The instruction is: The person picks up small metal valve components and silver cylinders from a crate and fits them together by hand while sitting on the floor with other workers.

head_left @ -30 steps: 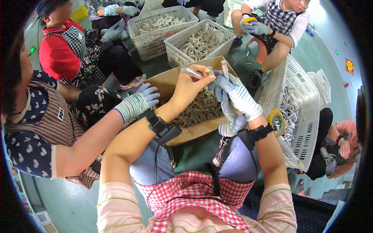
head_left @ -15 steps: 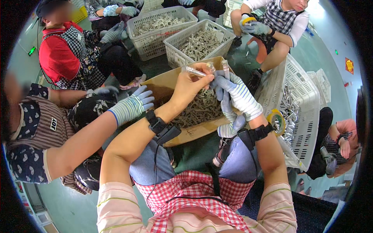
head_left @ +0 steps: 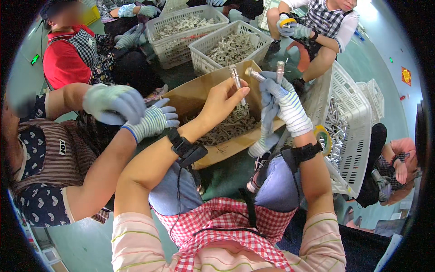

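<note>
My bare left hand (head_left: 222,102) pinches a silver metal cylinder (head_left: 236,80) with a ribbed upper end, tilted above an open cardboard box (head_left: 183,96). Beside it on the right, my right hand (head_left: 283,99) wears a blue-and-white striped work glove. Its fingers close round two similar pieces: one cylinder (head_left: 255,75) points left, the other cylinder (head_left: 280,69) stands upright. A loose striped glove (head_left: 262,136) hangs below this hand. Many small metal parts (head_left: 229,128) fill the box bottom. The lower ends of the cylinders in my right hand are hidden by the glove.
At right, a white plastic crate (head_left: 355,131) holds silver tubes, with a yellow tape roll (head_left: 322,139) at its near side. Two crates (head_left: 195,54) of metal parts stand beyond the box. A co-worker's gloved hands (head_left: 152,120) are close on my left; other people sit around.
My hands have moved apart, and the cylinder in my left hand has swung from nearly level to steep. The co-worker at left has brought a second gloved hand forward over the first.
</note>
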`<state>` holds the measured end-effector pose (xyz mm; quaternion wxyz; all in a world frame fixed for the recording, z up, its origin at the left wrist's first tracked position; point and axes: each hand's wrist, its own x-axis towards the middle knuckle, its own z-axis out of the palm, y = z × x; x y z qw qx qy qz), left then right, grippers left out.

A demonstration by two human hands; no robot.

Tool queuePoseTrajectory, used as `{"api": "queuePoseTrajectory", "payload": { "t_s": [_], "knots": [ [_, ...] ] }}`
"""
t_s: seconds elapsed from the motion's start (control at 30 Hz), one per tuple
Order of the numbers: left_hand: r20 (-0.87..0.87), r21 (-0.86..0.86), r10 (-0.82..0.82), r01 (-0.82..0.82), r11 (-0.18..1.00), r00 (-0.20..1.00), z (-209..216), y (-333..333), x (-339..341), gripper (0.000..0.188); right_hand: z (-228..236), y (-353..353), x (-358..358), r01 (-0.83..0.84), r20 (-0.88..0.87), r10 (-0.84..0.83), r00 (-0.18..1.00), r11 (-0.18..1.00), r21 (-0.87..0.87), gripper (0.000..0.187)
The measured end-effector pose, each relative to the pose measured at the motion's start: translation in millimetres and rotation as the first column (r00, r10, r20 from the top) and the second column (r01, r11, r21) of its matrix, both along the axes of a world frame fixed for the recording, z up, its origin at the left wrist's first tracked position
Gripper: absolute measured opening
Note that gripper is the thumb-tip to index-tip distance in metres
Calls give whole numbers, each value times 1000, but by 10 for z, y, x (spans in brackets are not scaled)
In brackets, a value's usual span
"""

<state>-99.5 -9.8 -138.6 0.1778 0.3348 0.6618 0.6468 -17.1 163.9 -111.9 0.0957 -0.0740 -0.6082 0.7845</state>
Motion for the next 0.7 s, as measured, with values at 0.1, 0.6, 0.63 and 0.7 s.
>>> {"api": "queuePoseTrajectory", "payload": {
  "t_s": [0.1,0.6,0.63,0.7],
  "knots": [
    [-225,-13,42,-46,999,974,-35,-18,-7,18,55,66,33,12,-21,-12,1000,1000,-16,33],
    [-552,59,93,-72,996,829,-6,-8,45,16,188,118,179,-52,-22,51,998,998,-19,30],
    [-545,48,88,-74,996,833,-4,-14,46,17,196,104,185,-47,-20,46,999,998,-30,31],
    [-539,35,83,-76,996,838,0,-27,46,17,189,95,181,-44,-18,43,999,998,-44,31]
  ]
}}
